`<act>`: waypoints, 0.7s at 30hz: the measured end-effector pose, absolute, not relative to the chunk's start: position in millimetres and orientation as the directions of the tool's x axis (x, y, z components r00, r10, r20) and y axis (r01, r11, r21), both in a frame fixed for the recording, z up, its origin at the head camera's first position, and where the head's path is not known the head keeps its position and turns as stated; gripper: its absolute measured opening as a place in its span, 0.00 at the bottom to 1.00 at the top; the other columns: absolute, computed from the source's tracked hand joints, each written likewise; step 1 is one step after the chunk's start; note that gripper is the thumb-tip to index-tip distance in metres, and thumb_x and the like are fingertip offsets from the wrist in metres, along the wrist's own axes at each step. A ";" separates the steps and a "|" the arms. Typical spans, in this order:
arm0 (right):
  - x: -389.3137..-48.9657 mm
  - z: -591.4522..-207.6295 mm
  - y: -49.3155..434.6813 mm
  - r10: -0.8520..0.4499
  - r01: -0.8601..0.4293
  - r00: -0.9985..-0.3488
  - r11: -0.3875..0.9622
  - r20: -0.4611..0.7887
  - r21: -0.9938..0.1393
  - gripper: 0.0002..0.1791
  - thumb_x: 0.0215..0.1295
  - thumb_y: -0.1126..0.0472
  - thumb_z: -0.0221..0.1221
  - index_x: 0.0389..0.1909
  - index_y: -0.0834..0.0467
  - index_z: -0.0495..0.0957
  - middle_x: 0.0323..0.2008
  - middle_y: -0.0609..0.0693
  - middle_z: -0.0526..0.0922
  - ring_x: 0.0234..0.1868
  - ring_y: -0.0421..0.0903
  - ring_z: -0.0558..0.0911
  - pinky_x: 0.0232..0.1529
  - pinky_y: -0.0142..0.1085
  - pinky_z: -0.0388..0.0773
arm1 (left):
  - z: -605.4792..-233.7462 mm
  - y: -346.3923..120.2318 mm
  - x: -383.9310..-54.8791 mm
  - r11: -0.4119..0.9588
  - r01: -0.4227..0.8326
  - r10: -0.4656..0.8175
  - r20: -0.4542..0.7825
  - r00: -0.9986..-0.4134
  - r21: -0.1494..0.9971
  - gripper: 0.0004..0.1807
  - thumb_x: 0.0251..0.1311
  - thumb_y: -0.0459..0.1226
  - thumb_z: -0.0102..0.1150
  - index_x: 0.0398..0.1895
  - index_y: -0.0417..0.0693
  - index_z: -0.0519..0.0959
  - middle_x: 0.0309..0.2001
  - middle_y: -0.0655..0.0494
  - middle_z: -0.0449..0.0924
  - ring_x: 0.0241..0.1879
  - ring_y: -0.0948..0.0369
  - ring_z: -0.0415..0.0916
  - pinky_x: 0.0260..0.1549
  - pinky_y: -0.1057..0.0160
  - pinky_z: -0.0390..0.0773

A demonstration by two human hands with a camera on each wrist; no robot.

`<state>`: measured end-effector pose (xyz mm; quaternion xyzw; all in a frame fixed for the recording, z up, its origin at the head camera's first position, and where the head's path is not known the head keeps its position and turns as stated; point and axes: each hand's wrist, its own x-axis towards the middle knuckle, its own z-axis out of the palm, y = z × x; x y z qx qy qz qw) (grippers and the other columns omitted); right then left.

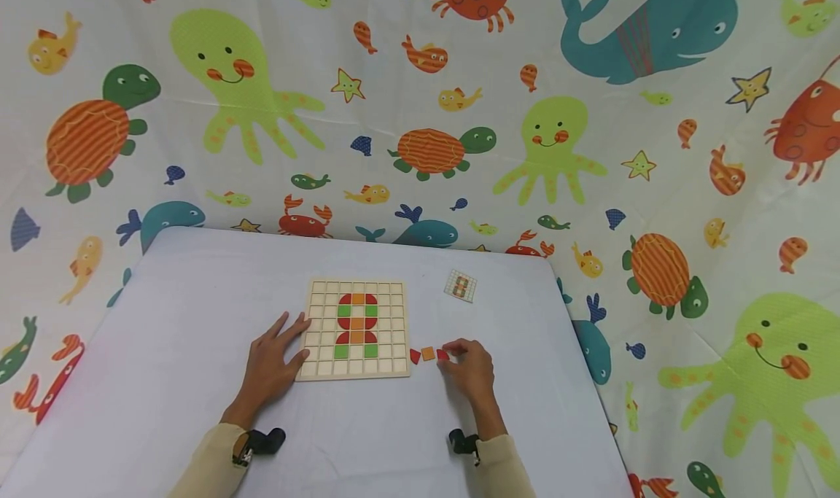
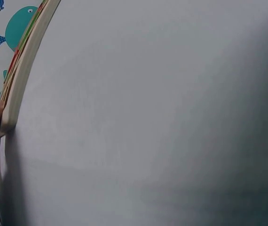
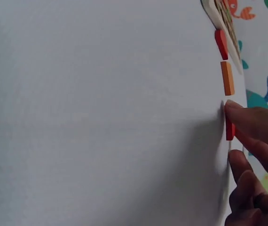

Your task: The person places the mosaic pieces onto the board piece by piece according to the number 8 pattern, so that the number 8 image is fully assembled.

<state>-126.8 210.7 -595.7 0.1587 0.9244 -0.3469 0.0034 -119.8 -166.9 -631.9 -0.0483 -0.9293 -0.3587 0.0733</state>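
Note:
A wooden grid board (image 1: 399,341) lies on the white table, with red, orange and green tiles set in its middle columns. My left hand (image 1: 267,363) rests at the board's left edge, fingers and thumb extended onto its rim. Right of the board, a red quarter-round tile (image 1: 415,356) and an orange square tile (image 1: 429,353) lie in a row. At the end of that row my right hand (image 1: 471,370) pinches another red tile (image 3: 230,131) between thumb and finger, low at the tabletop. Its other fingers are bent, in the right wrist view.
A small pattern card (image 1: 451,285) with a similar coloured design lies behind the tiles, right of the board. The white-covered table (image 1: 367,440) meets a curtain (image 1: 407,39) printed with sea animals at its back. Dark wrist cameras (image 1: 265,441) sit on both wrists.

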 end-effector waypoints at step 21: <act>-123.9 -601.9 199.1 0.190 0.089 -0.981 0.601 0.035 -0.794 0.12 0.59 0.62 0.78 0.38 0.50 0.85 0.30 0.44 0.85 0.31 0.42 0.76 0.31 0.31 0.72 | -635.1 -166.5 -120.8 0.740 0.160 0.033 0.202 -0.979 0.653 0.34 0.64 0.33 0.68 0.75 0.46 0.74 0.78 0.42 0.70 0.81 0.35 0.55 0.69 0.27 0.57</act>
